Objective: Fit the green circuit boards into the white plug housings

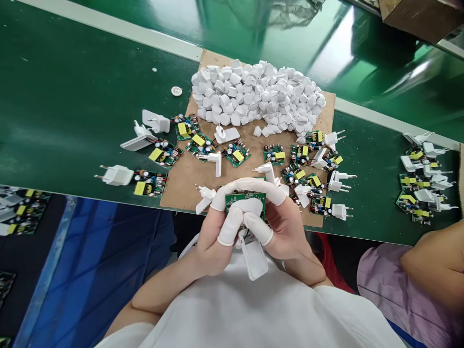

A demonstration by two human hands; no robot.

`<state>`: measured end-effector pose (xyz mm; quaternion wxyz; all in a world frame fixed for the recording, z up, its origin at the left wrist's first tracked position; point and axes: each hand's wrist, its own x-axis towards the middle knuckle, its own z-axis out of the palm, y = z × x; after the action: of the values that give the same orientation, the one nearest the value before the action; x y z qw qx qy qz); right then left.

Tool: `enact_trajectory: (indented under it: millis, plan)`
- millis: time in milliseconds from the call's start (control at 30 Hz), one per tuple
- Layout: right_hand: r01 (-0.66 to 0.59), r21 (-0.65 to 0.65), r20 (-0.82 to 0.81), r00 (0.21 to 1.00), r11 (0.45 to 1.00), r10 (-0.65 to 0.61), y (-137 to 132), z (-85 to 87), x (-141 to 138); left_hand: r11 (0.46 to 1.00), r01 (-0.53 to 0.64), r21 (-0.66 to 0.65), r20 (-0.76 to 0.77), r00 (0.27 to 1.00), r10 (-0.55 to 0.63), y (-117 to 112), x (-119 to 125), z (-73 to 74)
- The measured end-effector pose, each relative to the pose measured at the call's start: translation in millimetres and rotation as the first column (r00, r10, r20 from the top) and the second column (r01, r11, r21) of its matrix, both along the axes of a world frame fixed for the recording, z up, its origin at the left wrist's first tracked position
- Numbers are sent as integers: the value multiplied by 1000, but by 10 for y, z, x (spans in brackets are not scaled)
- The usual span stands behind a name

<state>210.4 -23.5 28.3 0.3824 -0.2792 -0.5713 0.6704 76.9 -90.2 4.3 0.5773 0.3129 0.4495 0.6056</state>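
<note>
On the near side of the white pile (257, 96), my left hand (216, 237) and right hand (288, 227) have their grip clamped on the circuit board (232, 197), and I'd press the white lump (251, 206) evenly without tugging the plug case (255, 260).

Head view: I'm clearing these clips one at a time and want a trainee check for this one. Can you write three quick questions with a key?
1. True or false: the left hand and the right hand hold the green circuit board between them.
2. Multiple choice: what lies under the heap of white pieces? A) a red tray; B) a cardboard sheet; C) a blue cloth.
3. Fill in the blank, above or below: in the picture, the open white housing shows ____ the circuit board.

Key: 1 true; 2 B; 3 below.
</note>
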Motion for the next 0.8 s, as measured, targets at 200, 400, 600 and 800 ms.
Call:
enact_trajectory:
  millis: [200,400,600,800]
  plan:
    - [-90,-103,-43,995,991,86,30,1,29,999,-48,-16,32,998,48,1,24,20]
    - [-24,-180,-2,1000,983,24,4,3,26,998,-7,-58,75,997,12,60,-9,79]
    - [54,-217,62,997,975,-42,-22,-44,46,985,151,-89,-17,988,-153,69,-78,152]
    - [87,-272,70,995,958,-70,-11,-36,58,988,145,-61,-59,987,-148,41,-64,96]
